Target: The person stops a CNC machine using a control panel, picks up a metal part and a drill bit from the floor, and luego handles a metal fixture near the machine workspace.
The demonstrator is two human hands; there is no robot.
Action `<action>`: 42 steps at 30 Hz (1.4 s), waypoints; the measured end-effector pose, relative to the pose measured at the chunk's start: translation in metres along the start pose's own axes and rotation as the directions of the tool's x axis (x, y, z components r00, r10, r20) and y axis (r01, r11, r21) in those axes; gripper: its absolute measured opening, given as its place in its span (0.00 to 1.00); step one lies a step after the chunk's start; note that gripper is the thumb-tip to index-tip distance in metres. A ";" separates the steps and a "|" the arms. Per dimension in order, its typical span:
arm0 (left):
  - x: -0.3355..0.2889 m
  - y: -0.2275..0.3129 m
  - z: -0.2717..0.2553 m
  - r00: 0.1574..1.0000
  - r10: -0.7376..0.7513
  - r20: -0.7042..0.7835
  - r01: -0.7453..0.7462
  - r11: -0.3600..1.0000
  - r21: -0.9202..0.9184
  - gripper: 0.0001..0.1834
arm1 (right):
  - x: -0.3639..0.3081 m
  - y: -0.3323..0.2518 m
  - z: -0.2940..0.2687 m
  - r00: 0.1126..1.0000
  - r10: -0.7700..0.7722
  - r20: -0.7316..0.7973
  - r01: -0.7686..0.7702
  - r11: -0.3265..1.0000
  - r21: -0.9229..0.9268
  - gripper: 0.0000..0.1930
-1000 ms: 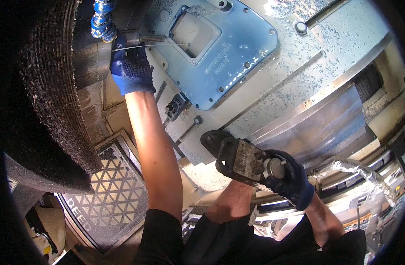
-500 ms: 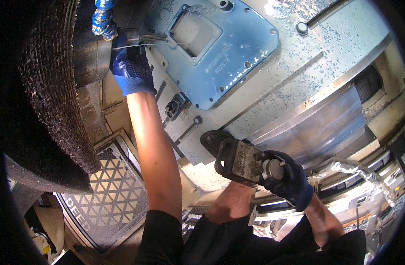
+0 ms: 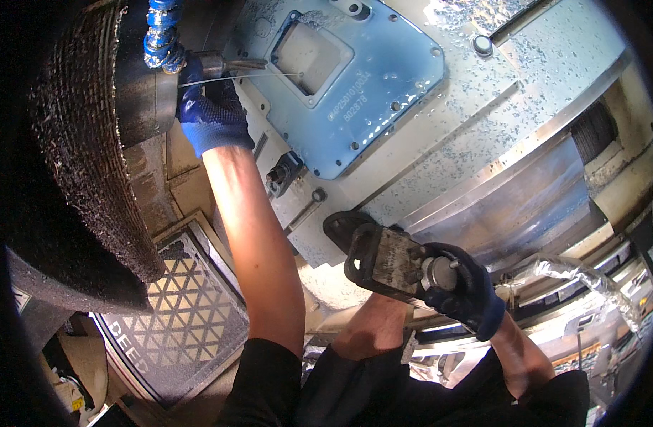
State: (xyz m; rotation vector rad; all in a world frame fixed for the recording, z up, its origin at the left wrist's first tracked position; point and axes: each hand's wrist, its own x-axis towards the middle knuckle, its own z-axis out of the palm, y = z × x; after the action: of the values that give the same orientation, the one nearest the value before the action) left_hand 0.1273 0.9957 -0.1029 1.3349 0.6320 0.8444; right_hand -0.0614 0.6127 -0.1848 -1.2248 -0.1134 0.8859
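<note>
Left hand (image 3: 207, 107): your glove grips the air nozzle (image 3: 223, 65), aimed right at the blue plate (image 3: 355, 92).
Right hand (image 3: 458, 288): closed around the pendant box (image 3: 387, 260), below.

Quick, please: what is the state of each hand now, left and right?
Left hand: closed around a metal nozzle by the blue coiled hose.
Right hand: closed, holding a worn handheld control box.

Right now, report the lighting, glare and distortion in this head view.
Head view: hard light glares off the chip-speckled machine table at top; the dark brush-like mass at left is near black; fisheye bends edges toward the black corners; left hand and right hand look sharp.
</note>
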 end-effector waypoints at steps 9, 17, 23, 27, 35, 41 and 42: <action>-0.008 -0.001 0.011 0.991 0.036 -0.128 -0.026 0.996 0.084 0.19 | -0.003 -0.004 -0.003 1.000 0.009 0.027 -0.007 0.999 -0.044 0.35; -0.016 -0.013 -0.054 0.986 -0.044 0.164 -0.033 0.897 0.440 0.21 | -0.022 -0.008 -0.016 0.998 0.000 0.055 -0.002 1.000 0.021 0.38; -0.116 -0.013 -0.036 0.895 -0.082 0.438 -0.262 0.698 0.666 0.23 | -0.088 -0.046 -0.059 0.975 0.161 0.153 -0.181 0.976 0.123 0.43; -0.174 0.015 0.001 0.627 -0.078 0.775 -0.661 0.473 0.583 0.24 | -0.173 -0.056 -0.082 0.985 0.107 0.133 -0.154 0.896 0.416 0.42; -0.269 0.117 0.083 0.592 -0.306 0.746 0.141 0.950 0.278 0.21 | -0.327 -0.085 -0.132 0.999 0.014 0.043 -0.025 0.964 0.266 0.42; -0.340 0.264 0.111 0.431 0.037 0.902 -0.673 0.679 0.293 0.20 | -0.405 -0.148 -0.142 0.958 -0.287 0.005 0.284 0.951 0.126 0.44; -0.346 0.287 0.109 0.416 0.063 0.907 -0.766 0.561 0.313 0.20 | -0.421 -0.161 -0.142 0.937 -0.348 -0.019 0.348 0.929 0.126 0.44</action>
State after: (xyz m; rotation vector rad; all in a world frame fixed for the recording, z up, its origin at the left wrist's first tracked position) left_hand -0.0274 0.6571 0.1711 2.5047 -0.3131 0.2196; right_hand -0.1860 0.2244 0.0545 -1.0420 -0.2650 0.5754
